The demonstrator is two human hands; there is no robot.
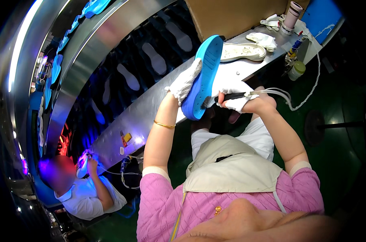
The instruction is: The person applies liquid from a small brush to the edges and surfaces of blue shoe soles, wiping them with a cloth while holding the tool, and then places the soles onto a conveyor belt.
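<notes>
My left hand point(185, 82), in a white glove, grips a bright blue shoe sole point(210, 60) by its left edge. The sole stands tilted above the metal bench edge, its inner face turned to the right. In my right hand point(239, 89), also in white fabric with some fingertips bare, is a brush point(233, 96) with a black handle. Its dark bristles meet the lower inner part of the sole. Clear thin tubing point(280, 93) runs from the handle's rear end off to the right.
Beyond the sole lie an off-white sole point(244, 52) and crumpled white cloth point(262, 40) on the bench point(150, 97). A pink cup point(292, 17) and a capped jar point(297, 70) are at the right. Soles point(154, 58) lie on the dark conveyor; a co-worker point(88, 189) sits left.
</notes>
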